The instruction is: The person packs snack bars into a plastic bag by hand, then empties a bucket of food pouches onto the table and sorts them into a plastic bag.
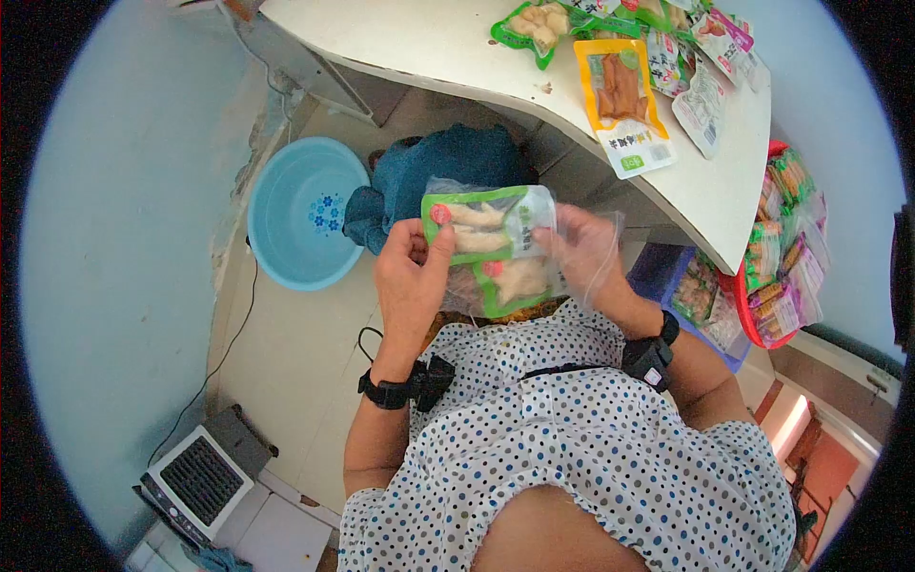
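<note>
Left hand (413,272) pinches a green-edged packet (484,225). At its right end, clear plastic (614,231) veils the right hand (583,252), grip unclear.

No wording can be read with certainty; the print is too small or blurred. The upper green-edged packet (477,231), held up in the middle, carries a red round badge (440,214) and a row of characters on its white end. The lower packet (519,286) shows another red badge (493,269). On the desk (429,43), far right, the yellow-framed packet (623,88) bears bold dark characters and a small green label (632,163), both illegible.
</note>
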Motion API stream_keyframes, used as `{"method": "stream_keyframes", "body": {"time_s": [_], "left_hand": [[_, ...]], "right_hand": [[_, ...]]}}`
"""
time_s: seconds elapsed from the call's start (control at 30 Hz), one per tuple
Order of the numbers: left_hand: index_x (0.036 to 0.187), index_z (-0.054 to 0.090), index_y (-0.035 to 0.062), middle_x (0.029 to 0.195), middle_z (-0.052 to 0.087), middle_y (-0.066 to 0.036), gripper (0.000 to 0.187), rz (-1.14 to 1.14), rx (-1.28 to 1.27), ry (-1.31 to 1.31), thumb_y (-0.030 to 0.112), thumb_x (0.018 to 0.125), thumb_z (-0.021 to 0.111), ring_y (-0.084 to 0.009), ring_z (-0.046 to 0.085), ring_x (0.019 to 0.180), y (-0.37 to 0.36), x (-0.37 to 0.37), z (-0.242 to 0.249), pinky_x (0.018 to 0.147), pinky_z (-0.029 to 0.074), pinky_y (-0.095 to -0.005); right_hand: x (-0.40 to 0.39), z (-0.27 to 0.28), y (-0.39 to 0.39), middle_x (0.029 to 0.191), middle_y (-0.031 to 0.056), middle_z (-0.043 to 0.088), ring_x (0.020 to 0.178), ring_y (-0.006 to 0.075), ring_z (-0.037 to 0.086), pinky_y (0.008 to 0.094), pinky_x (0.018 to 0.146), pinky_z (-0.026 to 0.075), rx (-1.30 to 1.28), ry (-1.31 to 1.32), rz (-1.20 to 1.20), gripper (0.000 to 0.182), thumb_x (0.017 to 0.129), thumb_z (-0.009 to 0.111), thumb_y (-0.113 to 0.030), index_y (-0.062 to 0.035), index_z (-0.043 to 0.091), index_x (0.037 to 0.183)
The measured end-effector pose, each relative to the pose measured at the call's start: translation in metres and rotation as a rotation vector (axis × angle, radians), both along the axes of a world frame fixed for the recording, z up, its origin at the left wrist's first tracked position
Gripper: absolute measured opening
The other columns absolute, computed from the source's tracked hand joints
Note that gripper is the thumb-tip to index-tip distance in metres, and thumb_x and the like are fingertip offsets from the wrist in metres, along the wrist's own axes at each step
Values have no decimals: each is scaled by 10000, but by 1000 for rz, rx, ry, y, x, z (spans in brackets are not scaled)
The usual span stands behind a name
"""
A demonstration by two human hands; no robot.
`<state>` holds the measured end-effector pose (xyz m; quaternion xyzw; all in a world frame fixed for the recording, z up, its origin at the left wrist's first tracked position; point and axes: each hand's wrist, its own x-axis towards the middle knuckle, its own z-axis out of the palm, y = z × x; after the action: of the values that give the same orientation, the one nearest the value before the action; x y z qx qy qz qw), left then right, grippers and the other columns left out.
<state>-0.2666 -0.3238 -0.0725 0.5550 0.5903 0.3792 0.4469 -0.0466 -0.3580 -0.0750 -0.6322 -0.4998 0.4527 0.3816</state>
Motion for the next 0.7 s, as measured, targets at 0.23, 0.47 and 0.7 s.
{"method": "stream_keyframes", "body": {"time_s": [0.23, 0.47, 0.7], "left_hand": [[930, 615, 8, 835, 668, -25, 164, 122, -135, -444, 169, 942, 647, -38, 576, 708, 4, -12, -25, 628, 458, -195], [935, 615, 2, 865, 683, -43, 175, 198, -239, -555, 173, 940, 651, -52, 599, 743, 4, -9, -27, 671, 471, -200], [961, 629, 4, 889, 690, -49, 164, 179, -317, -553, 162, 930, 663, -66, 611, 753, 4, -9, -12, 693, 477, -209]], "right_hand": [[4, 18, -6, 1074, 95, 690, 975, 153, 639, 318, 839, 530, -74, 121, 236, 343, 902, 633, -142, -34, 621, 1227], [42, 15, -39, 1163, 98, 669, 1081, 177, 618, 309, 911, 498, 403, -457, 267, 377, 865, 665, -115, 13, 602, 1215], [33, 12, -39, 962, 90, 695, 830, 148, 672, 283, 713, 546, -124, 39, 190, 286, 850, 683, -79, 21, 631, 1113]]}}
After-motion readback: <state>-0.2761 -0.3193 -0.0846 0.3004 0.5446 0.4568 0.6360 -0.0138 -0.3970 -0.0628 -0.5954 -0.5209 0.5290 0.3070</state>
